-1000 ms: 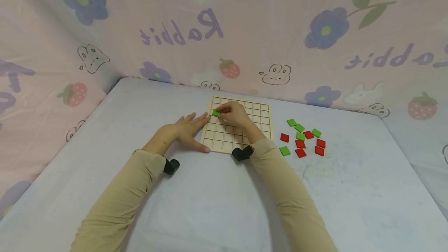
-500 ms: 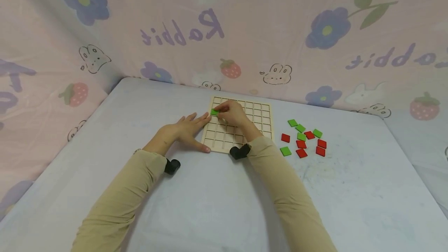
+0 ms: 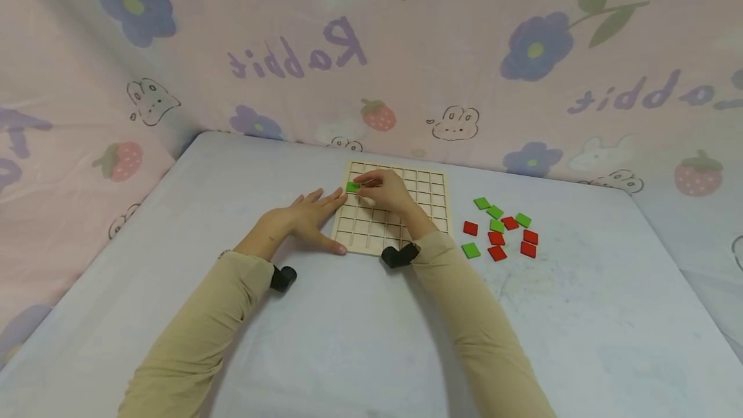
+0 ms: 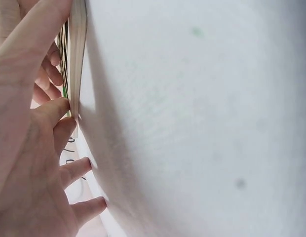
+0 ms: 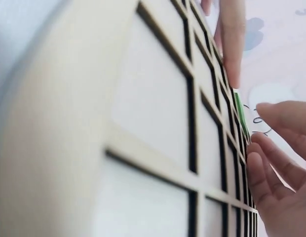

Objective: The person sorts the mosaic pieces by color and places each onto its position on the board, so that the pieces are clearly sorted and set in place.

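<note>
A light wooden grid board lies on the white-covered table. One green square tile sits in a cell near its far left edge. My left hand is spread flat at the board's left side, index fingertip and thumb at its edge; in the left wrist view, fingertips meet the board's side. Over the board, my right hand has its fingertips just right of the tile. From the right wrist, the green tile lies in the grid, and the right hand's upper finger stands off it.
Right of the board lie loose red tiles and green tiles, several of each, some touching. A patterned cloth wall rises behind the table. Black wrist cameras sit under both cuffs.
The right hand has slid the green tile slightly left into a cell by the board's left edge, and its fingertips have loosened from it. The left hand has stayed in place.
</note>
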Tool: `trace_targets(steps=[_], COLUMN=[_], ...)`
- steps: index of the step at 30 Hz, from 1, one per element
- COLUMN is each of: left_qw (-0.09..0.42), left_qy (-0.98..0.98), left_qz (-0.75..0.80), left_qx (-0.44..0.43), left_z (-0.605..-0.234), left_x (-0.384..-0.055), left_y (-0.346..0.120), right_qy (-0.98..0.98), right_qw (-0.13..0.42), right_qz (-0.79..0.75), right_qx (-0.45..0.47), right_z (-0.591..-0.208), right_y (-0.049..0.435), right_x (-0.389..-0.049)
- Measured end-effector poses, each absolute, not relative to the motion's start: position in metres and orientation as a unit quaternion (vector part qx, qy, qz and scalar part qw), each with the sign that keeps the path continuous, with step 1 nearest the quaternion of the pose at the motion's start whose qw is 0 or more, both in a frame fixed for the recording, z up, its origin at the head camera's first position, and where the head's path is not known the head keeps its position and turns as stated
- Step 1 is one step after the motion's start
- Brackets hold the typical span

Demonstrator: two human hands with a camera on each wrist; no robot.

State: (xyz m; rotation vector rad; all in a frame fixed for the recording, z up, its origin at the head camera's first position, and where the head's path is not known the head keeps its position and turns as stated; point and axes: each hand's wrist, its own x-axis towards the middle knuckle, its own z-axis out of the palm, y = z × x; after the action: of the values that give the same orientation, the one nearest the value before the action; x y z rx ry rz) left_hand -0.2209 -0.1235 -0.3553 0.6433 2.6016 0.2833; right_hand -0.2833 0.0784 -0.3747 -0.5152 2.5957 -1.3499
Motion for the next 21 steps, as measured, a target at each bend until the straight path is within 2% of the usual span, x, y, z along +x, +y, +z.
trace_targets(steps=[12,21], left_qw=[0.228,0.223], left_qy=[0.940,0.938], left_qz=[0.105,0.111], left_qx=[0.233,0.240], left_z=[-0.358,-0.356], left_x=[-0.222,-0.222], left_y=[-0.124,-0.125], right_qy=[0.838,0.845], right_qw=[0.109,0.084], right_qz=[-0.509,-0.498], right_qx=[-0.166,-0.174], right_z=[-0.371,-0.366], right_y=[0.091,0.098], right_x=[-0.272,-0.265])
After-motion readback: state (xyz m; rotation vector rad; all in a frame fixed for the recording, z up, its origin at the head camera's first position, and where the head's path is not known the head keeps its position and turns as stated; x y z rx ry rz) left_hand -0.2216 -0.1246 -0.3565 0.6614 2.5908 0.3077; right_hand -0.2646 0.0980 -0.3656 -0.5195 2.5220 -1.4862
